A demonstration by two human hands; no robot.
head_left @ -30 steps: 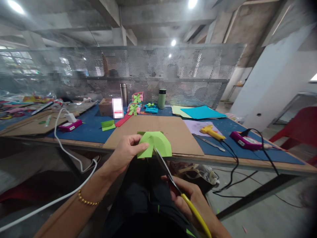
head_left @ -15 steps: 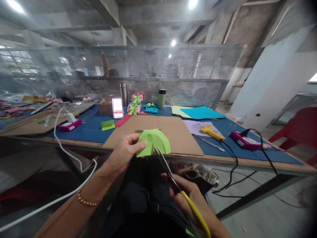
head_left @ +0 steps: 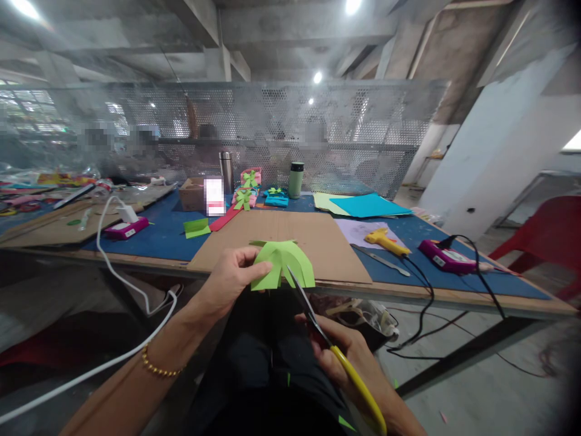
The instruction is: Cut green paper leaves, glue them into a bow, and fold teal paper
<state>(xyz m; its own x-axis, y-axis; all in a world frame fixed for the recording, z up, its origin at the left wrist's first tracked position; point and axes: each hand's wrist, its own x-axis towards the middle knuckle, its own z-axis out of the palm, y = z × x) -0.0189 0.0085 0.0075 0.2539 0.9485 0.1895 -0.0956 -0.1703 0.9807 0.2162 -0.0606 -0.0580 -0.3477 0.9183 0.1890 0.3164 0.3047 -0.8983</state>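
Note:
Between its thumb and fingers, my left hand point(head_left: 233, 272) pinches the left side of a folded light-green paper point(head_left: 297, 263) with slits cut up from its lower edge. The paper hangs over the table's front edge, above my lap. My right hand point(head_left: 345, 351) is closed round the yellow handle of a pair of scissors point(head_left: 305, 300). Their tips point up and left, at a slit near the paper's middle; the blades look nearly together. A brown cardboard sheet point(head_left: 333, 251) lies on the table behind the paper.
At the right are a yellow glue gun point(head_left: 387, 241), a metal blade-like tool point(head_left: 381, 260) and a purple power strip point(head_left: 447, 257). Pink and blue pieces with green bows point(head_left: 245, 198), a green bottle point(head_left: 296, 180) and blue paper point(head_left: 367, 204) sit further back. A white cable point(head_left: 136, 358) crosses at left.
The green paper and my left hand have shifted slightly down. The scissor tips have risen a little relative to the paper, further up the slit. Both holds stay the same.

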